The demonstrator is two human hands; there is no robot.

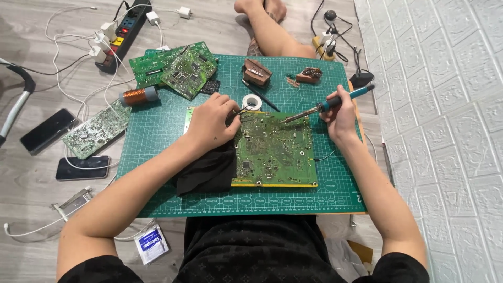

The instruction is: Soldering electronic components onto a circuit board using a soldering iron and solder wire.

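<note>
Green circuit board (275, 152) flat on mat; teal-handled soldering iron (325, 106) tip touching board.

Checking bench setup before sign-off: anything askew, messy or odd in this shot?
Mostly clutter. Two spare circuit boards are stacked crooked, overhanging the green mat's top-left corner. Another board lies off the mat on the floor among loose white cables and two phones. The board being soldered lies flat, slightly skewed.

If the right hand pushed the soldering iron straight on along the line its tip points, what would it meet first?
Probably the circuit board: the right hand angles the soldering iron down-left, its tip just above the board's top edge. Depth is unclear; the left hand lies farther along.
</note>
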